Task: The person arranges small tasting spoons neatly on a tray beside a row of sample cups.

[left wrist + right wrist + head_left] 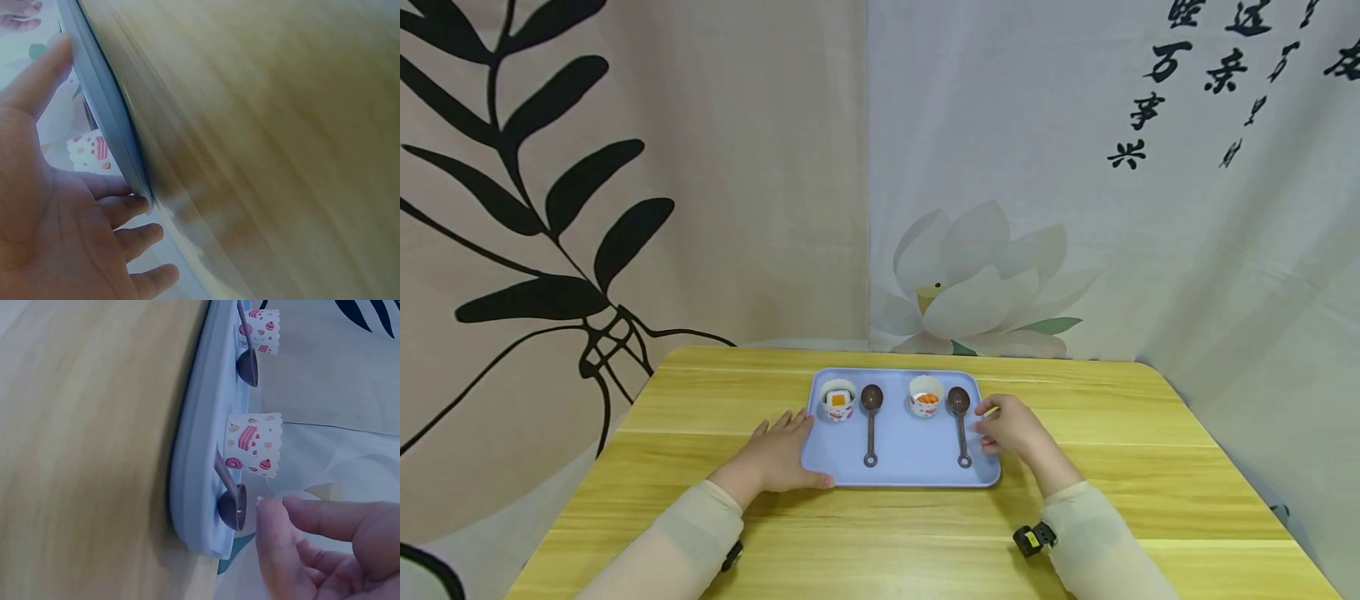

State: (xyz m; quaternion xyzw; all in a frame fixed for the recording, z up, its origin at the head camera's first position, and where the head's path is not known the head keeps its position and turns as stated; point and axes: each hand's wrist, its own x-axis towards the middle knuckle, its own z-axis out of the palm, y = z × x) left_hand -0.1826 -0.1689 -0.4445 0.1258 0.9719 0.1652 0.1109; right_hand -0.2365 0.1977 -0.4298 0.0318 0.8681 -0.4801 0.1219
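A light blue tray [906,454] lies on the table with two paper cups and two brown spoons on it. My left hand [775,458] rests against the tray's left side, fingers spread along the rim and thumb at the near corner. The left cup [838,413] holds a white piece with an orange-yellow square; beside it lies one spoon [871,417]. Orange pieces sit in the right cup [926,408]. My right hand [1011,429] is by the tray's right edge, near the other spoon [960,417]; in the right wrist view its thumb and bent fingers hold nothing.
The yellow wooden table [887,542] extends around the tray on every side. Behind it hangs a pale curtain [760,167] printed with dark leaves, a lotus and writing. Both forearms wear light sleeves, with a small black device [1034,538] at the right wrist.
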